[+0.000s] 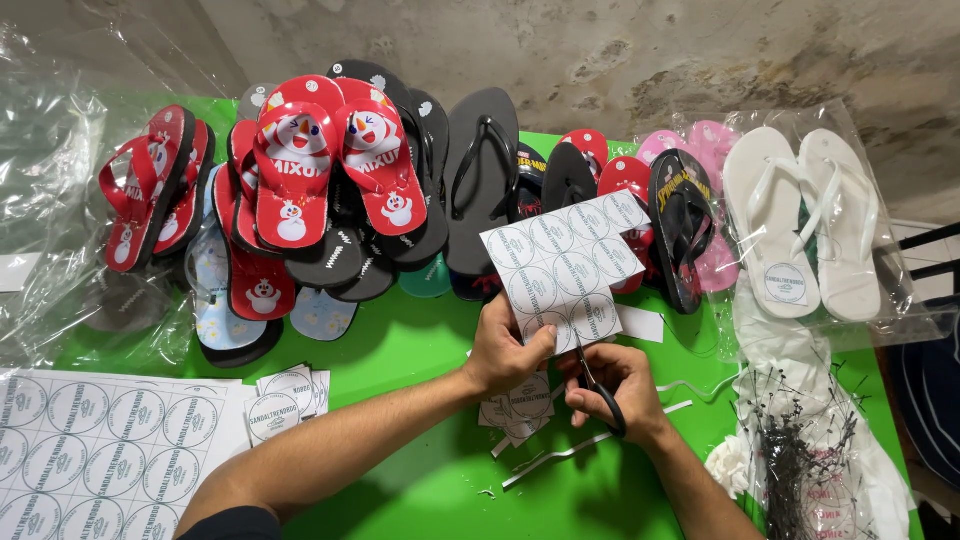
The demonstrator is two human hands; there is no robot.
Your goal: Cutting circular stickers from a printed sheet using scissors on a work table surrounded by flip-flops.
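Centre of the frame: my left hand (505,352) has its grip pinched on the lower edge of a label sheet (565,265), white with round printed stickers in a grid, held up tilted over the green tabletop (400,350). My right hand (610,390) is clenched around black scissors (598,385), fingers through the handles, blades pointing up into the sheet's bottom edge just beside my left thumb. Biggest risk as I judge it: the blade line runs close to my left fingers, so a quick snip could nick the thumb. Second risk: the sheet is only held at one corner and flops, so the cut could wander across a printed circle and spoil a sticker. The upper right of the sheet already has a stepped outline, so the remainder is uneven and could fold or tear under the blades. Cut stickers (520,400) lie in a loose pile directly under my hands, touching my left wrist area; thin paper strips (560,455) lie just below them, and a sweep of my forearm could scatter both or push them off the near edge. A second small stack of cut labels (285,400) sits lower left, beside a full uncut sheet (100,450). Flip-flops (330,170) are piled along the back, close behind the raised sheet, so it could snag on a strap. A white bagged pair (805,220) at right and black ties in a bag (800,460) at lower right are well apart from my hands.
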